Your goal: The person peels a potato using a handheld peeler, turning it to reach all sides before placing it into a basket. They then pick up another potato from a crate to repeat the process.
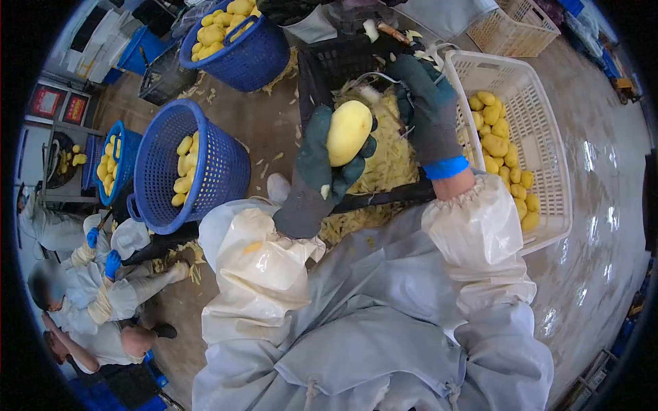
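A large peeled yellow potato (pixel 349 133) rests in my left hand (pixel 322 147), whose dark green gloved fingers curl round it from below and the side. To its right, my right hand (pixel 419 89), in the same kind of glove with a blue band at the wrist, is closed with fingers bent. Whatever it grips is mostly hidden; thin pale strips show near the fingertips. Below both hands stands a black crate (pixel 317 96) with a heap of potato peelings (pixel 387 161) in it.
At right, a white crate (pixel 548 137) holds several peeled potatoes (pixel 504 147). Blue baskets of potatoes (pixel 226 175) (pixel 250 58) stand left. A brown-handled object (pixel 393 33) lies by the black crate's far edge. Peelings litter the wet floor. Two people (pixel 103 294) sit at left.
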The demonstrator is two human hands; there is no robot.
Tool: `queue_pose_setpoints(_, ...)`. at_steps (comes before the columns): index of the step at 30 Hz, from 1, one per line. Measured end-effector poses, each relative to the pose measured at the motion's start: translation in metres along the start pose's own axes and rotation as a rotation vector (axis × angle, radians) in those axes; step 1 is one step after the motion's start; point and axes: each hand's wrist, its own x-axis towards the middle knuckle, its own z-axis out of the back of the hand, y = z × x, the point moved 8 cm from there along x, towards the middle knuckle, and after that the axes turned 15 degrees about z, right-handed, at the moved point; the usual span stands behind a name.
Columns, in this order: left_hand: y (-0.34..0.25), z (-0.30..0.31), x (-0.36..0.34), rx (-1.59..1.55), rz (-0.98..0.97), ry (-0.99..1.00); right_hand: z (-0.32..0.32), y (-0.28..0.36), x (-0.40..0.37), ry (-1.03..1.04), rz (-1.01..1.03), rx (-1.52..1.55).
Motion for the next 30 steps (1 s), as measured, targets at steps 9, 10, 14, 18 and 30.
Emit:
queue_pose_setpoints(9, -0.001, -0.005, -0.002, -0.096, 0.039, 0.069, 0.017, -0.030, 0.001, -0.065, -0.023, 0.052)
queue_pose_setpoints(10, -0.003, -0.010, -0.002, -0.135, 0.045, 0.129, 0.011, -0.006, 0.004, -0.065, -0.016, 0.054)
queue_pose_setpoints(14, -0.006, -0.001, -0.005, -0.043, -0.037, -0.130, -0.014, 0.020, -0.013, -0.021, -0.209, 0.088)
queue_pose_setpoints(18, -0.003, 0.005, 0.000, -0.060, 0.019, -0.008, 0.015, -0.010, 0.008, -0.034, 0.186, -0.166)
queue_pose_setpoints(30, 0.000, -0.007, 0.003, -0.269, 0.137, 0.436, -0.013, 0.012, -0.013, 0.002, -0.332, 0.284)
